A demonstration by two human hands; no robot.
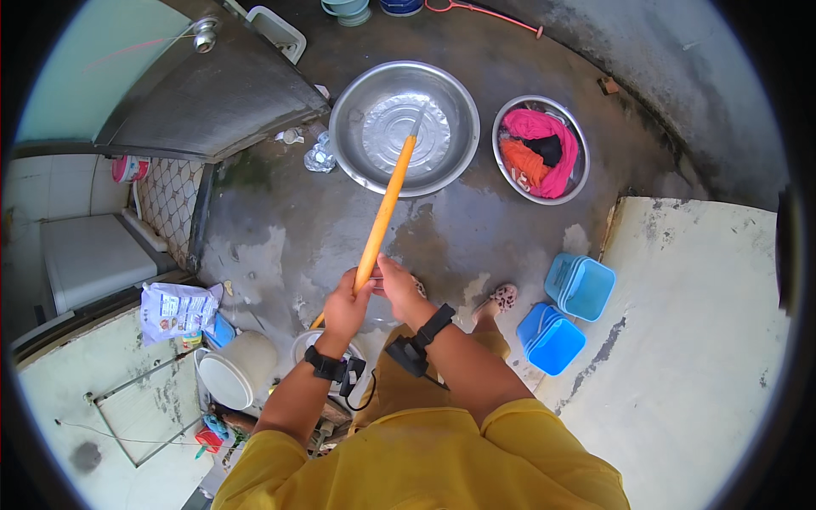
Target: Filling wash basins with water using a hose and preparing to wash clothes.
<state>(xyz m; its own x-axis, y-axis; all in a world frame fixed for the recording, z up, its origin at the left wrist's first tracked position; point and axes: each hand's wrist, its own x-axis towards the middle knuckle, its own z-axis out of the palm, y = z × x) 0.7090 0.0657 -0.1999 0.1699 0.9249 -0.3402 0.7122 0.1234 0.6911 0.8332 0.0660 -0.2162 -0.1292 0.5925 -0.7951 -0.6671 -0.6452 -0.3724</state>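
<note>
My left hand [346, 308] is closed around a yellow hose [384, 213] whose free end points away from me, over a large metal basin [344, 153]. A stream of water [419, 118] leaves the hose and falls into this basin. Close against my left hand, my right hand [396, 288] is at the right side of the hose, thumb raised along it. Its fingers are partly hidden, and whether they grip the hose is unclear. Something thin and shiny shows between the hands. The hose passes behind my left hand towards a pale bucket [299, 349] near my legs.
A smaller metal basin [496, 150] holds pink, orange and black cloth [561, 172]. Blue buckets [554, 341] stand right of my feet. At the left are a lidded white bucket [252, 366], a plastic bag [182, 309] and an open door [210, 95]. The concrete floor [306, 236] is wet.
</note>
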